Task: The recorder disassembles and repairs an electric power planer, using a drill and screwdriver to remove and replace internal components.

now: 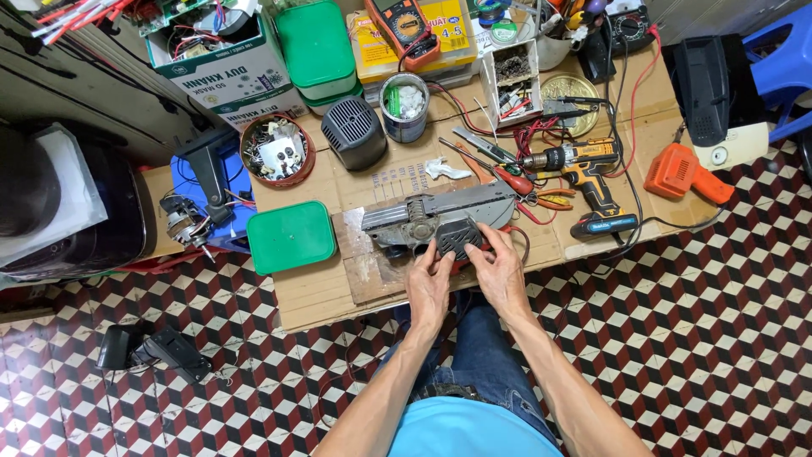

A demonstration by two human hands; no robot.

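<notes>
Both hands are closed on 1 dark vented cover (pixel 458 236): the left hand (pixel 430 283) grips its left edge, the right hand (pixel 499 269) its right. It is pressed against a grey power tool (pixel 440 211) lying on the cardboard-covered table (pixel 321 292), beside a green lid (pixel 291 236).

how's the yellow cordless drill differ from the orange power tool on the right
The yellow cordless drill is yellow and black; the orange power tool is orange all over. The cordless drill lies among pliers and screwdrivers near the table's middle; the orange power tool lies alone at the right edge. Both lie on the cardboard-covered table, untouched by either of the hands.
</notes>
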